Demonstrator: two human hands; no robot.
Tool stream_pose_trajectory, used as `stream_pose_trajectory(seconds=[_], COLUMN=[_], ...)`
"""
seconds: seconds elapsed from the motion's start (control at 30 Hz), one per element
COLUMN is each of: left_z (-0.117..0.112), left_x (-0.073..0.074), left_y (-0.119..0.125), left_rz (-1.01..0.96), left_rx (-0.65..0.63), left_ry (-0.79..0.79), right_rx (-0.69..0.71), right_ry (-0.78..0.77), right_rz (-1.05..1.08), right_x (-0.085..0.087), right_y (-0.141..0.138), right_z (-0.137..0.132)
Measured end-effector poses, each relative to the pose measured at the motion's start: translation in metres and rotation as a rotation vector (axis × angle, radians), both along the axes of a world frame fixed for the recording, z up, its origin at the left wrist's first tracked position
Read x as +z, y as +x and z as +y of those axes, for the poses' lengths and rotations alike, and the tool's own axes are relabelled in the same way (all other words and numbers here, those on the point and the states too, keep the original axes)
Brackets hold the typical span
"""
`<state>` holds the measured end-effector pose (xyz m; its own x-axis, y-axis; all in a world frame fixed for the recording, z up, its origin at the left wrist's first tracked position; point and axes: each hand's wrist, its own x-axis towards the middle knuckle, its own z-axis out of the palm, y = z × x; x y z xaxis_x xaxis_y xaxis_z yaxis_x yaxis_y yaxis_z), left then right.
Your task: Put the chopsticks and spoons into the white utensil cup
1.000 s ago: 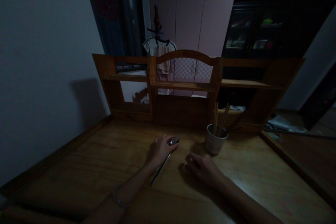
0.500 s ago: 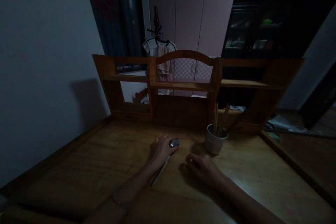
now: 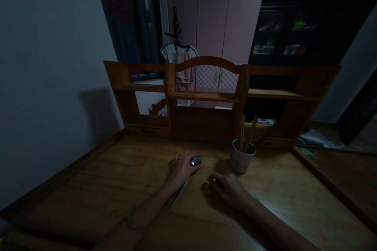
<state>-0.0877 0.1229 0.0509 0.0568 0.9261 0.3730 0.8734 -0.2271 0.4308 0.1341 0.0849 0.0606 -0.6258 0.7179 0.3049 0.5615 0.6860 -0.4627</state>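
— Spoon [image 3: 196, 160]?
— Low over the desk [image 3: 118, 176], at the left hand [image 3: 182, 169]. Bowl shows past the thumb; handle slants back under the palm toward the near side.
— Grip there?
— Pinching the spoon close to its bowl.
— Right hand [image 3: 228, 188]?
— Apart from the left, fingers curled inward. Cannot tell if that grip is pressed together.
— Nearby?
— Cup [image 3: 240, 161], upright, just beyond the right hand, chopsticks [image 3: 242, 133] leaning in it. Shelf [image 3: 203, 96] behind.
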Motion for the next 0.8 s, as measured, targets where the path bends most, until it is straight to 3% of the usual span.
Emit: stream_pose_trajectory(seconds=[0.8], left_z=[0.0008], left_x=[-0.0012], left_y=[0.0005], left_rz=[0.020], left_rx=[-0.019], left_ry=[0.044], right_rx=[-0.009], right_ry=[-0.006], right_rz=[-0.002], right_x=[0.0049], right_y=[-0.0007], right_z=[-0.0003])
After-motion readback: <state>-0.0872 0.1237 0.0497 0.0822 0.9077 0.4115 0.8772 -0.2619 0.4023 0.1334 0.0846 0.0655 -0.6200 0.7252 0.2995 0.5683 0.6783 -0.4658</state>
